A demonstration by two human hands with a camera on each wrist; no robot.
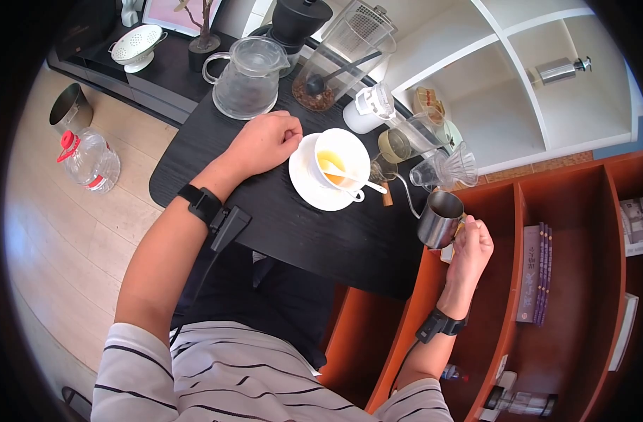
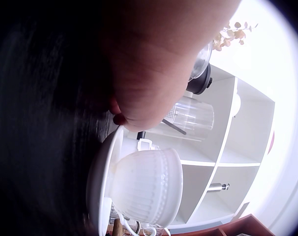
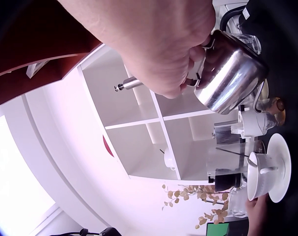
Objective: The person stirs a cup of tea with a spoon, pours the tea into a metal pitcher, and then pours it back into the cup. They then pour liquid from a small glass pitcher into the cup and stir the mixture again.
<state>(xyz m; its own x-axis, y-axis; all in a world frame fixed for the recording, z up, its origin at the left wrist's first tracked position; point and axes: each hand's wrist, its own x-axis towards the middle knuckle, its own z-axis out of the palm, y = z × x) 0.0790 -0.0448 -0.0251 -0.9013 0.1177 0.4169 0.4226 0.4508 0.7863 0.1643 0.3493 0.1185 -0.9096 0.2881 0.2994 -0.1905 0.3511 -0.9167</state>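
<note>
My right hand (image 1: 471,247) grips the handle of a small steel gooseneck kettle (image 1: 441,219), held at the table's right edge. Its thin curved spout points toward the white cup (image 3: 261,178). That cup stands on a white saucer (image 1: 302,184) and holds a yellow-orange liquid (image 1: 328,161) with a white spoon (image 1: 375,187) leaning in it. On the table, my left hand (image 1: 269,141) rests beside the saucer, fingers loosely curled and partly hidden. In the left wrist view, that hand overlaps the rim of the saucer (image 2: 97,179).
Behind the cup stand a glass server (image 1: 245,81), a black grinder (image 1: 298,28), a clear container (image 1: 321,77) with a dark scoop, and a white drip-bag cup (image 1: 367,109). A ribbed glass dripper (image 1: 456,167) is near the kettle. A wooden shelf (image 1: 568,211) borders the right side.
</note>
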